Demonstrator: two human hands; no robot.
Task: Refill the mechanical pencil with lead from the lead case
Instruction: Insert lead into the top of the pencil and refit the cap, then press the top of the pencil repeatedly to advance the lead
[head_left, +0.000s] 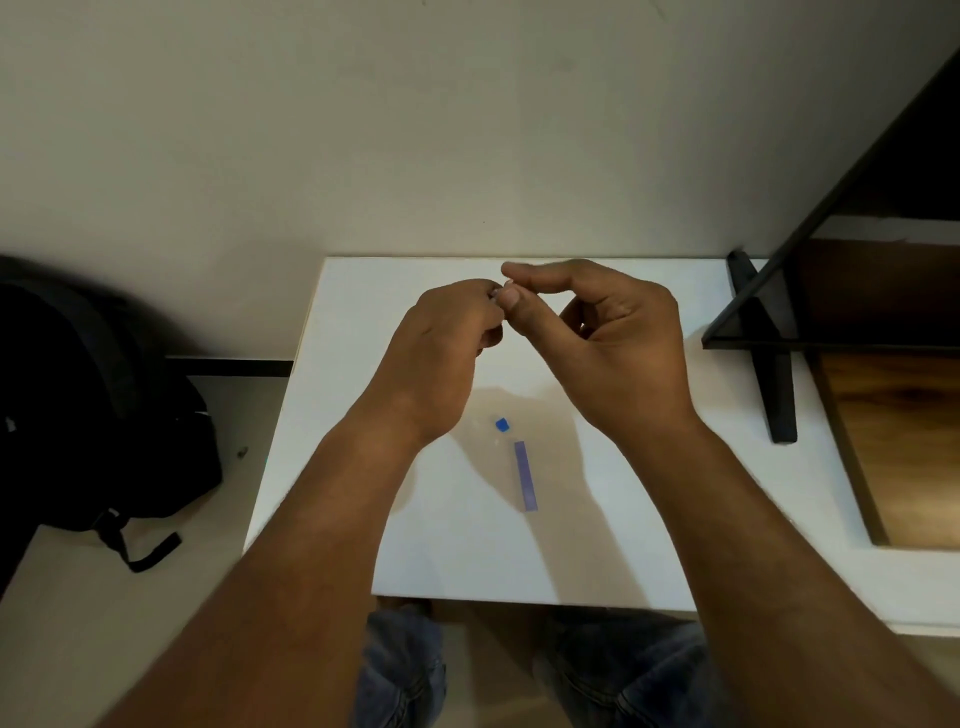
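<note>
Off to the left a black backpack (98, 415) is parked on the floor, not part of anything. Over the white tabletop (363, 291) the left hand (441, 353) is curled closed around something small, probably the mechanical pencil, though it's pretty much hidden; only a greyish tip (495, 294) can be made out where the hands meet. The right hand (613, 338) is pinched thumb-to-forefinger right at that tip, looks like a lead is being fed in, but the lead itself can't be seen. Below, a small blue cap (501, 424) and the slim purple lead case (525, 475) are left lying on the tabletop, near each other, presumably opened and set aside within easy reach.
</note>
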